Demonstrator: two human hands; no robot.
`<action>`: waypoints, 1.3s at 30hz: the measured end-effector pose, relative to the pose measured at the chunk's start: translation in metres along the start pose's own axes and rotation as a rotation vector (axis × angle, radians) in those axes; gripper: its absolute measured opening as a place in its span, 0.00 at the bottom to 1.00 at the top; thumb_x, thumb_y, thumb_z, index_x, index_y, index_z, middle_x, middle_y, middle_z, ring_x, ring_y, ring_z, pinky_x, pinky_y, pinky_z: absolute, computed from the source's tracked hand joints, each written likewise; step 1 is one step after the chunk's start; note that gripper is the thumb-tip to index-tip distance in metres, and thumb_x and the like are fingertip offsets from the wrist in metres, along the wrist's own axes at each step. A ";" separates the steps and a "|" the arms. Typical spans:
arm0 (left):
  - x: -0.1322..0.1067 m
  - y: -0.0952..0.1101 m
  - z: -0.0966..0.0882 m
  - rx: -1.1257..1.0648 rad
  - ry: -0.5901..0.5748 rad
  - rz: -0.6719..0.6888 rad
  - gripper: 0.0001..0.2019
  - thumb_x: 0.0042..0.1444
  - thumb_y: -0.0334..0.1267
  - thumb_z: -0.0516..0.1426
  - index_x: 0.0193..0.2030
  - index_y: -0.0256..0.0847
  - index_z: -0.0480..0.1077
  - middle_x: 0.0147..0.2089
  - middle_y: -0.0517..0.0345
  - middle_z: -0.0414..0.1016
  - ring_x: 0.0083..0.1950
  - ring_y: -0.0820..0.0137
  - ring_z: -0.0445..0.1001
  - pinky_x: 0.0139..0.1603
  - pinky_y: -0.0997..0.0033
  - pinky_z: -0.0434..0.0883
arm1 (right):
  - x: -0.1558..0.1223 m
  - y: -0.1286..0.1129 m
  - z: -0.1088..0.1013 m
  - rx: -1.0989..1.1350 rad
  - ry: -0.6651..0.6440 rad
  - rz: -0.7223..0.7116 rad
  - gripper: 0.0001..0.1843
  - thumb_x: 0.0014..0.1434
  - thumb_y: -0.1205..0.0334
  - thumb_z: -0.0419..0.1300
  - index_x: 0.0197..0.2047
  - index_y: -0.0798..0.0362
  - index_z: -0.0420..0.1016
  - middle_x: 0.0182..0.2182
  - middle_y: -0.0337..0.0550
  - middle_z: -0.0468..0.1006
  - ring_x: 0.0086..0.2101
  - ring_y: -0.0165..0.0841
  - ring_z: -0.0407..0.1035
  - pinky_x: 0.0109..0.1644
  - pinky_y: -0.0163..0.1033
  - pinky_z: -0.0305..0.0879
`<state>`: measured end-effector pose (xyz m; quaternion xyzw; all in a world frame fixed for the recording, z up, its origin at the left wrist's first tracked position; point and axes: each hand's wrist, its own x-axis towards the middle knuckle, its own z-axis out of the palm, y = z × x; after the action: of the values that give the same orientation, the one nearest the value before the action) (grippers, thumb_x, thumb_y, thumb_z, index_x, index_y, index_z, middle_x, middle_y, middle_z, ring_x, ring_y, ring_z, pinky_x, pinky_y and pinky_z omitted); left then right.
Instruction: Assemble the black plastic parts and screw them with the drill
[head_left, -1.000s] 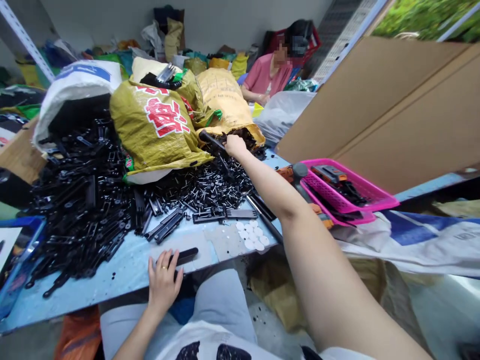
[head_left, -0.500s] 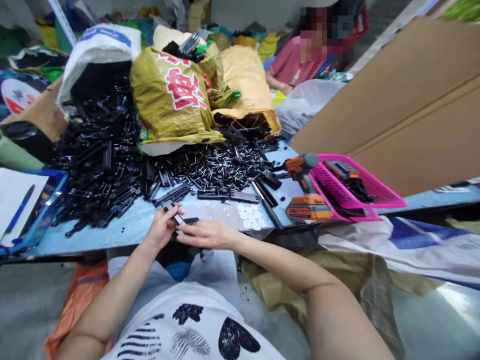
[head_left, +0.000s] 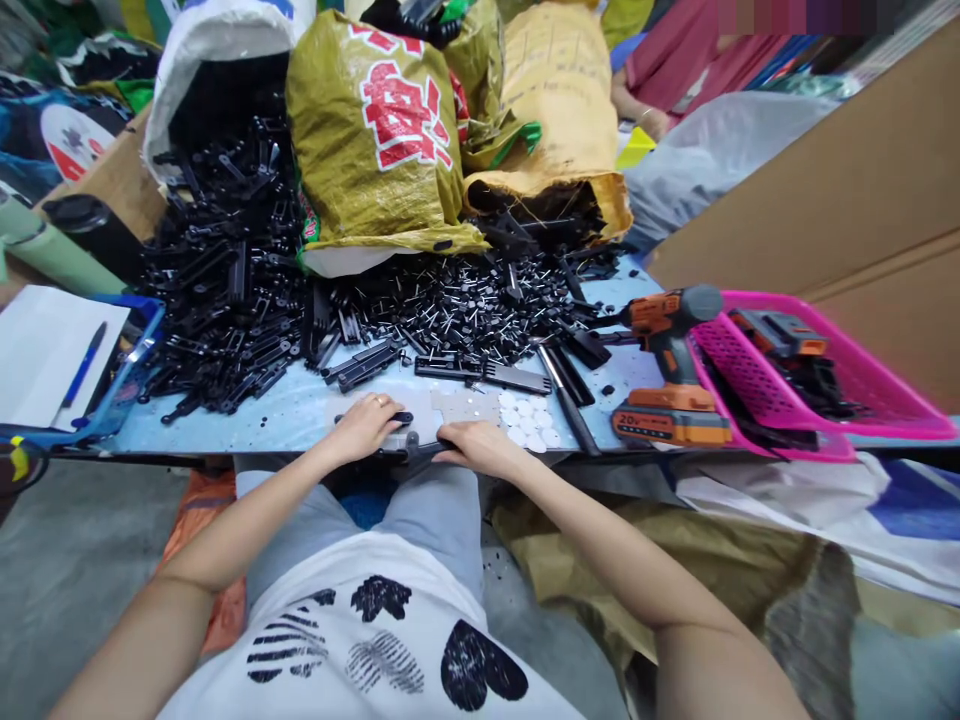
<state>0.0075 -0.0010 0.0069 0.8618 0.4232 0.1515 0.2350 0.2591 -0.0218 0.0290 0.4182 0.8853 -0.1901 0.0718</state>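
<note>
My left hand [head_left: 367, 425] is at the table's front edge, its fingers closed on a small black part [head_left: 403, 418] that lies over a pale plate. Just to its right, my right hand [head_left: 484, 445] wraps round a dark handle [head_left: 429, 449] at the edge; what the handle belongs to is mostly hidden. Beyond my hands lie black slotted pieces [head_left: 517, 378] and a heap of short pins [head_left: 457, 310]. White round discs [head_left: 529, 420] sit right of the plate, beside a hammer-like tool with a dark grip [head_left: 576, 415].
An orange cordless drill [head_left: 667, 370] stands at the right, beside a pink basket [head_left: 900, 400]. A large pile of black parts [head_left: 225, 270] spills from a white sack [head_left: 225, 25]. A yellow sack [head_left: 382, 150] stands behind the pins. A co-worker's sleeve [head_left: 675, 60] shows beyond.
My hands have moved down to the table's edge and apart. My right hand has taken hold of the dark handle. The metal-looking piece held up earlier no longer shows. My view has tilted down.
</note>
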 end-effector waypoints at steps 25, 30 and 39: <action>-0.003 0.004 0.008 0.189 0.107 0.121 0.22 0.55 0.57 0.54 0.44 0.40 0.63 0.38 0.52 0.72 0.40 0.63 0.74 0.37 0.67 0.69 | 0.013 -0.022 -0.018 -0.359 0.173 -0.040 0.23 0.68 0.47 0.38 0.43 0.53 0.67 0.37 0.48 0.73 0.36 0.35 0.68 0.34 0.37 0.49; 0.002 0.012 0.009 0.242 -0.046 0.067 0.24 0.54 0.60 0.52 0.41 0.39 0.65 0.36 0.52 0.71 0.37 0.62 0.72 0.35 0.67 0.67 | 0.016 -0.004 0.004 -0.319 0.158 -0.078 0.26 0.67 0.44 0.38 0.43 0.53 0.69 0.36 0.46 0.74 0.34 0.34 0.67 0.34 0.37 0.48; 0.112 -0.012 -0.008 0.394 0.079 -0.018 0.11 0.56 0.25 0.48 0.37 0.35 0.72 0.43 0.42 0.71 0.51 0.54 0.63 0.53 0.47 0.56 | 0.036 0.039 -0.016 -0.197 0.383 0.435 0.18 0.67 0.56 0.44 0.50 0.56 0.68 0.44 0.53 0.72 0.45 0.40 0.62 0.44 0.40 0.54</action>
<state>0.0624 0.0973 0.0137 0.8806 0.4614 0.0973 0.0461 0.2665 0.0330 0.0224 0.6173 0.7865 -0.0015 -0.0170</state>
